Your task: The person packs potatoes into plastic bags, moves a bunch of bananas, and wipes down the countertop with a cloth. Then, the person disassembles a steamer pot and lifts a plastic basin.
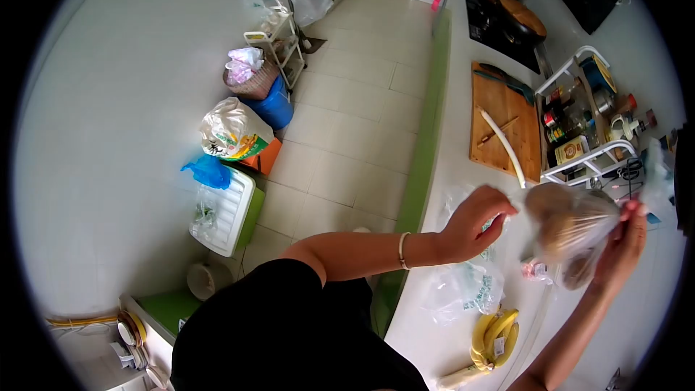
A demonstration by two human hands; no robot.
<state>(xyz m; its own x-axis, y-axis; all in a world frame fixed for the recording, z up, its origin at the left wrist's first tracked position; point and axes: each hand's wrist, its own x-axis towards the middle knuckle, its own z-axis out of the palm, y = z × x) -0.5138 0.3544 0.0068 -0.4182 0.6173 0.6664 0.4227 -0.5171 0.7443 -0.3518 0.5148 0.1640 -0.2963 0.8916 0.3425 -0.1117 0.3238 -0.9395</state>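
Observation:
My right hand point(621, 246) grips the top of a clear plastic bag point(579, 219), held up over the counter. Round brown items, possibly potatoes, show through the plastic, blurred by motion. To the left of the bag, my left hand point(478, 226) has its fingers curled closed, apart from the bag. Whether anything small is pinched in it cannot be made out. Beneath that hand, a crumpled white plastic bag point(463, 286) with green print lies on the counter. Nearby is a small pink-and-white package point(536, 269), partly hidden by the raised bag.
A wooden cutting board point(499, 152) carries a long white stalk point(503, 137), a thin brown stick and a dark-handled tool. Beside it stands a white rack point(590, 152) of bottles. Bananas point(496, 337) lie nearer me. A pan point(517, 22) sits on the stove. Bins line the left wall.

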